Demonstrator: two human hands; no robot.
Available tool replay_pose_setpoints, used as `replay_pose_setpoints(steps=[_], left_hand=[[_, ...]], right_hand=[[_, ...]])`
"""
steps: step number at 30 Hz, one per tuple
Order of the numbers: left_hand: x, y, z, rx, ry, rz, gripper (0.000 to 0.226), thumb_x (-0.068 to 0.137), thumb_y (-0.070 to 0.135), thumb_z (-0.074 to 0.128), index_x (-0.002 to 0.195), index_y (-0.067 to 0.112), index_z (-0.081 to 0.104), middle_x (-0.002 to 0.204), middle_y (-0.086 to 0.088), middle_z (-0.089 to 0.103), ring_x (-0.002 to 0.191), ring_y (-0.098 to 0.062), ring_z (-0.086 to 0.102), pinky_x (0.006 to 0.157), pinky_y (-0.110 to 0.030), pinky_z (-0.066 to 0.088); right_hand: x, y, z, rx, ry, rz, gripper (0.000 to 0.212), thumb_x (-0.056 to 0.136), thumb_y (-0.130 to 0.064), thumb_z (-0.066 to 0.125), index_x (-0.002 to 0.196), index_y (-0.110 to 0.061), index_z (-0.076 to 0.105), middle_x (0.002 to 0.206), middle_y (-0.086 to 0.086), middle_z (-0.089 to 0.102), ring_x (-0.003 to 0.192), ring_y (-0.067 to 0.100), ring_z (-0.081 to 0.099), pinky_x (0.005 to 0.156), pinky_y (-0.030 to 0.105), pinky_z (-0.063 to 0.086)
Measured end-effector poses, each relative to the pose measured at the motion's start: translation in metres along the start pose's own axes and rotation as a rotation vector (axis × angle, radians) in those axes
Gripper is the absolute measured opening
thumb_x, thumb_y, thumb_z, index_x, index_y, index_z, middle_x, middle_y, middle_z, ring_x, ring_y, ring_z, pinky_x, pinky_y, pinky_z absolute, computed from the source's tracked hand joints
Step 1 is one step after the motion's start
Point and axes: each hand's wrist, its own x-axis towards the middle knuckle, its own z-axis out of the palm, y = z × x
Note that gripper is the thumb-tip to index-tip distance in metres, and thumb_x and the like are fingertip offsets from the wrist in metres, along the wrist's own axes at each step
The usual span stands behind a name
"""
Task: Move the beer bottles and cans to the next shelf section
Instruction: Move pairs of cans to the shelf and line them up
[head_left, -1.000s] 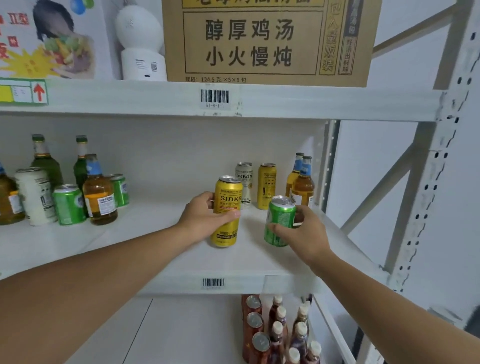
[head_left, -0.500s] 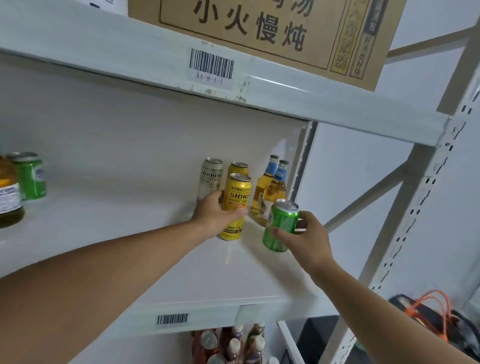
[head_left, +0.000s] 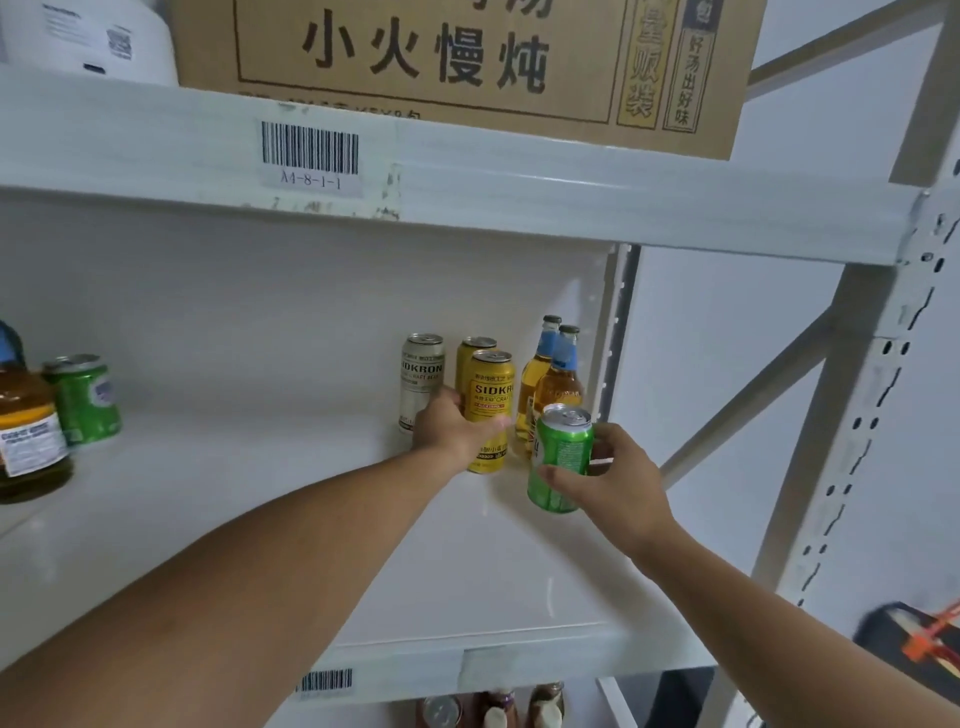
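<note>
My left hand (head_left: 452, 431) grips a tall yellow can (head_left: 491, 400) that stands on the white shelf (head_left: 363, 545) near the back right corner. My right hand (head_left: 610, 480) holds a green can (head_left: 558, 457) just in front of two amber bottles (head_left: 553, 384) with blue neck labels. Behind the yellow can stand a silver can (head_left: 422, 376) and a second yellow can (head_left: 475, 347), close to the back wall. At the far left edge of the shelf I see another green can (head_left: 85, 397) and an amber bottle (head_left: 28, 431).
A cardboard box (head_left: 457, 62) and a white jug (head_left: 88, 39) sit on the shelf above. The shelf's right upright (head_left: 852, 431) and a diagonal brace (head_left: 748, 395) bound the right side. Bottle tops (head_left: 498, 709) show on the shelf below. A dark bag with orange straps (head_left: 914, 642) lies at the lower right.
Both hands have carried their cans further right and back, toward the group in the corner. The view has swung right and closer, so the left group has nearly left the picture.
</note>
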Motion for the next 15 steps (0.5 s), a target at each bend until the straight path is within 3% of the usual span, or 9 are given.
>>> replay_pose_setpoints(steps=[8,13,15], left_hand=[[-0.001,0.002,0.009,0.079,0.056,0.002,0.062,0.080,0.053,0.090,0.125,0.022,0.062,0.126,0.000,0.076,0.112,-0.026,0.073,0.092,-0.037,0.059],[-0.015,-0.009,-0.002,0.137,-0.003,0.027,0.102,0.074,0.052,0.096,0.156,0.015,0.048,0.153,-0.008,0.061,0.137,-0.030,0.062,0.111,-0.047,0.053],[-0.024,-0.018,-0.017,0.182,-0.032,0.096,0.088,0.082,0.050,0.092,0.153,0.016,0.052,0.152,-0.007,0.062,0.135,-0.028,0.062,0.111,-0.046,0.053]], right_hand=[[-0.004,0.010,-0.005,0.029,-0.048,-0.008,0.058,0.079,-0.031,0.092,0.129,-0.028,0.063,0.108,-0.010,0.072,0.092,0.009,0.072,0.074,0.026,0.061],[-0.013,0.012,-0.008,0.037,-0.052,-0.013,0.056,0.077,-0.035,0.094,0.123,-0.032,0.063,0.107,-0.009,0.071,0.092,0.009,0.072,0.078,0.032,0.063],[-0.015,0.011,-0.008,0.044,-0.068,-0.028,0.055,0.077,-0.034,0.094,0.123,-0.032,0.063,0.107,-0.010,0.071,0.093,0.009,0.071,0.080,0.033,0.063]])
